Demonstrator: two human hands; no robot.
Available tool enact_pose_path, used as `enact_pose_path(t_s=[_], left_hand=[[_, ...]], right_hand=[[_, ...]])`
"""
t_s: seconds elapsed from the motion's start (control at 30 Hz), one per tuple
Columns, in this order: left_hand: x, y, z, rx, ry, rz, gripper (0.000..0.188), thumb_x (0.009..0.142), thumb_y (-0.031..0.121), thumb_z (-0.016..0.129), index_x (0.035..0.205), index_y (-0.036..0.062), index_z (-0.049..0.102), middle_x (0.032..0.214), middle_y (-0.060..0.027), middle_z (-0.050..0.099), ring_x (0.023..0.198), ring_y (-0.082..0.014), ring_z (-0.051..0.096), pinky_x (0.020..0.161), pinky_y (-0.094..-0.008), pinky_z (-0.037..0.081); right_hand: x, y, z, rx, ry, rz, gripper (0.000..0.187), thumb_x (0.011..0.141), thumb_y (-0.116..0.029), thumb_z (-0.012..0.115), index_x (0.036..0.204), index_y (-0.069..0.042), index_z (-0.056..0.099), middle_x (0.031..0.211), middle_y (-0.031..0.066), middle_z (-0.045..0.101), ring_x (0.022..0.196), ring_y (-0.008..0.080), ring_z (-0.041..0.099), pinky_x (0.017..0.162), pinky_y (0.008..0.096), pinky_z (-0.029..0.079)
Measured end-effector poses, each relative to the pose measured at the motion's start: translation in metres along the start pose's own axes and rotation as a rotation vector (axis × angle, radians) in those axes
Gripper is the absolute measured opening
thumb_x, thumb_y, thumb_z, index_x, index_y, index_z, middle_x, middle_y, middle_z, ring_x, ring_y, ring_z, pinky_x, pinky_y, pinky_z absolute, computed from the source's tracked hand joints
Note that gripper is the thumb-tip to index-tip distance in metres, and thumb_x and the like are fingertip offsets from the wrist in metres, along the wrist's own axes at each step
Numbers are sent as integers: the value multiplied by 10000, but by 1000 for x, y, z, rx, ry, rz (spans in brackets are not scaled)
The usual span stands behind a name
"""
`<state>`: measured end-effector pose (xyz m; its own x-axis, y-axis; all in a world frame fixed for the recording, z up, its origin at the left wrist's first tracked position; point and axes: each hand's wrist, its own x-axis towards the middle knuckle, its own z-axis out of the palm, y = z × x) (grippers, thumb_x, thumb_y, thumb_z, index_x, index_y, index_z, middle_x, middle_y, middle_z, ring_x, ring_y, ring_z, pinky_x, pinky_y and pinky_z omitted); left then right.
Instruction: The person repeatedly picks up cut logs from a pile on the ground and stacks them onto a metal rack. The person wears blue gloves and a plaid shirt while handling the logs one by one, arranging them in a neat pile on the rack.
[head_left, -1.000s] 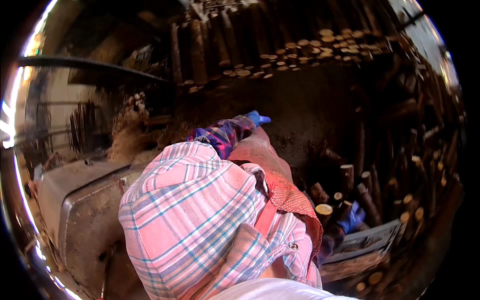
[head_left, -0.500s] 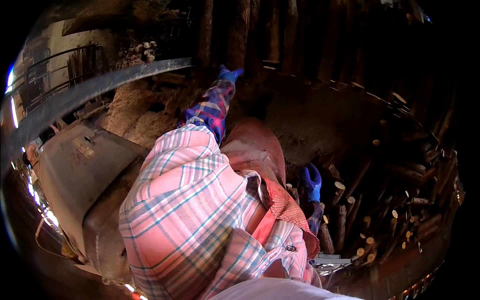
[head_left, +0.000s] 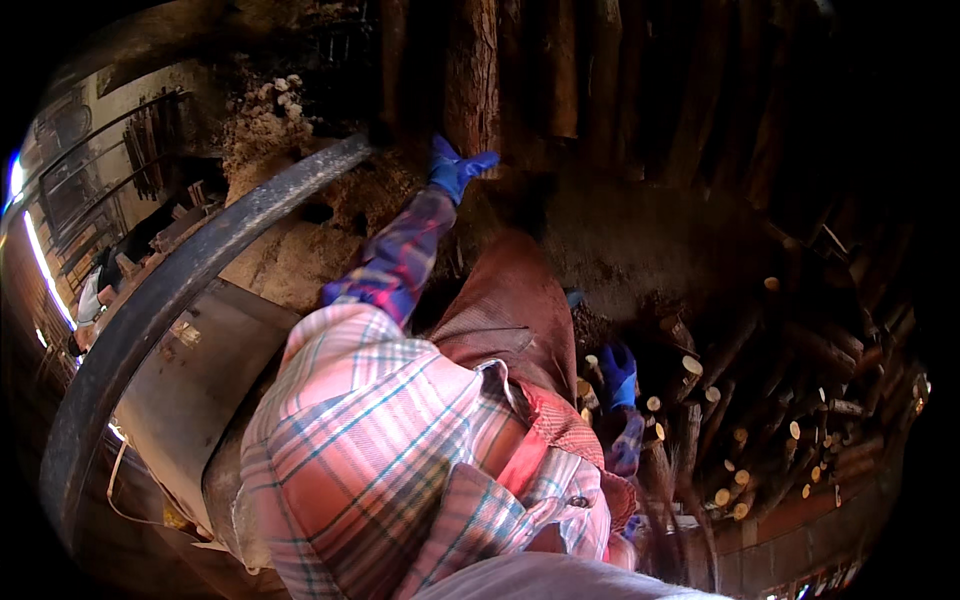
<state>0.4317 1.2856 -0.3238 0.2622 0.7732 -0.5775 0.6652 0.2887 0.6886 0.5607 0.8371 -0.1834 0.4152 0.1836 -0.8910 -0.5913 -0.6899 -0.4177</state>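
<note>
My left hand [head_left: 458, 172], in a blue glove, reaches far forward with thumb and fingers spread apart. It is at the lower end of an upright log [head_left: 472, 85]; whether it touches the bark I cannot tell. Nothing shows in its grasp. My right hand [head_left: 618, 378], also blue-gloved, hangs low at my right side, beside a pile of cut logs [head_left: 690, 368]. Its thumb and fingers stand apart, and no object is visible between them. A reddish-brown apron [head_left: 505, 310] covers my front between the two arms.
A curved dark metal bar [head_left: 215, 240] crosses at the left, above a grey metal housing [head_left: 200, 390]. Brownish loose material [head_left: 275, 255] is heaped behind it. More upright logs [head_left: 562, 80] line the dark far side. Another person [head_left: 90, 300] is partly visible at far left.
The view has shifted, so the metal bar sits lower. My left hand now appears nearer the lit log's base. My right hand stays low, with its thumb and fingers less widely spread.
</note>
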Motion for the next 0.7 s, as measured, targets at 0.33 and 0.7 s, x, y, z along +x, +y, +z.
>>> enact_pose_path(t_s=[0.33, 0.7], left_hand=[[-146, 119, 67, -940, -740, -342, 611, 839, 311, 654, 1328, 38, 411, 1279, -131, 509, 1158, -295, 510, 936, -447, 465], [-132, 159, 202, 361, -1532, 180, 744, 742, 304, 747, 1301, -14, 373, 1147, -122, 573, 1019, -214, 568, 886, -366, 468]], right_hand=[[118, -203, 68, 620, -457, -174, 680, 889, -308, 618, 1426, -95, 259, 1195, 104, 515, 1012, 200, 551, 878, 357, 464], [110, -116, 13, 1329, 227, -747, 685, 778, -276, 744, 1309, -64, 366, 1119, 85, 542, 992, 202, 543, 860, 357, 468]])
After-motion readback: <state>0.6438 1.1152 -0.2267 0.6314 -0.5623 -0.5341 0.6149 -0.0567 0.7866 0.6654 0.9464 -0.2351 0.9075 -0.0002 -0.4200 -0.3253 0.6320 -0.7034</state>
